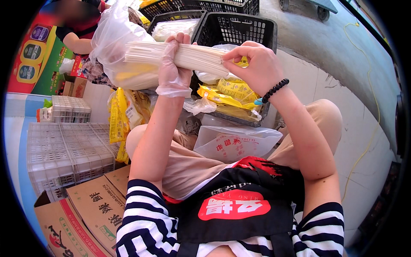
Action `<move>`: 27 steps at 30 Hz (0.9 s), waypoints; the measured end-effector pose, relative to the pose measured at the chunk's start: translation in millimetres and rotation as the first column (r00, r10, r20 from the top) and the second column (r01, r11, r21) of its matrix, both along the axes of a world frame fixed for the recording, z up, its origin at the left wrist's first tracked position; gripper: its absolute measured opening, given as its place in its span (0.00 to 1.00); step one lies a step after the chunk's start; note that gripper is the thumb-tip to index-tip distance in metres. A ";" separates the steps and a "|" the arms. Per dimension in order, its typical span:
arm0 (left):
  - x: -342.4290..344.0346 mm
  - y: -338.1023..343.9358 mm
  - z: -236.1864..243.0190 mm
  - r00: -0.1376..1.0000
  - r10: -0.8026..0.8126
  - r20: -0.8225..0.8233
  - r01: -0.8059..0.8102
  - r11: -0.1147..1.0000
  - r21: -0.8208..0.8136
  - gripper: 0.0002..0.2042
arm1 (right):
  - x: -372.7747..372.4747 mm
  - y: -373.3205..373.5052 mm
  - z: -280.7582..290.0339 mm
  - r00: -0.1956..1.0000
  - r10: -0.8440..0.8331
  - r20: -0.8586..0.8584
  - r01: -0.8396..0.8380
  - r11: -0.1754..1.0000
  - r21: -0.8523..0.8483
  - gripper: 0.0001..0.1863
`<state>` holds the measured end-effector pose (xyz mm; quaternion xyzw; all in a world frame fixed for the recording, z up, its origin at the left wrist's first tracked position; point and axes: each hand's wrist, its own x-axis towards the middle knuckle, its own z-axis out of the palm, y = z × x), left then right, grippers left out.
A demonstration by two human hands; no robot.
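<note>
A long bundle of thin white sticks, like dried noodles (201, 60), lies across my left hand (175, 66), which wears a clear plastic glove and is closed around it. My bare right hand (252, 62), with a black coiled band at the wrist, pinches the bundle's right end. Beneath, a black crate (269, 43) holds yellow packets (231, 92) and plastic. Left of my left hand is a large translucent bag (115, 64) with pale and yellow contents. A white printed plastic bag (231, 141) lies between my knees.
A co-worker (81, 38) is at the upper left. More black crates (162, 17) stand behind. Clear plastic crates (70, 152), cardboard boxes (90, 205) and yellow packs (120, 115) are at my left. A wheeled cart (308, 6) and a yellow cord (368, 103) are on the right.
</note>
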<state>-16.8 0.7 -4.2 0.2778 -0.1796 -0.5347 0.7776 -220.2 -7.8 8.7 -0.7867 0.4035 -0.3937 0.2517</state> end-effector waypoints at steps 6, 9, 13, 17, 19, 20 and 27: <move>-2.9 2.9 2.6 1.000 -0.003 -0.002 0.003 1.000 0.020 0.09 | 2.5 1.4 0.0 1.000 0.011 -0.001 -0.011 0.999 0.034 0.07; -3.9 3.4 2.2 1.000 -0.005 -0.010 0.006 0.999 0.037 0.08 | 2.7 2.2 0.0 0.998 0.019 -0.056 -0.018 1.000 0.012 0.06; -3.8 3.9 2.5 1.000 -0.007 -0.019 0.007 0.999 0.035 0.08 | 4.8 0.2 -4.3 0.998 0.000 -0.068 -0.004 0.999 -0.050 0.06; -4.2 2.4 3.3 1.000 0.003 -0.029 -0.002 0.999 0.039 0.08 | 5.1 -0.2 -5.0 0.999 -0.014 -0.032 0.012 0.999 -0.044 0.07; -2.4 1.1 1.3 0.999 -0.011 -0.047 0.012 0.999 0.031 0.08 | 4.9 -0.3 -4.2 1.000 -0.015 -0.010 0.015 1.000 -0.024 0.07; -1.7 0.5 0.5 0.998 -0.018 -0.055 0.019 0.999 0.027 0.08 | 4.4 -0.7 -4.3 1.000 -0.013 -0.005 0.013 1.000 -0.023 0.07; -1.2 -3.0 0.2 0.996 0.061 -0.069 -0.052 0.992 0.118 0.08 | 4.5 0.0 -1.3 1.000 -0.031 0.001 0.031 0.999 -0.017 0.06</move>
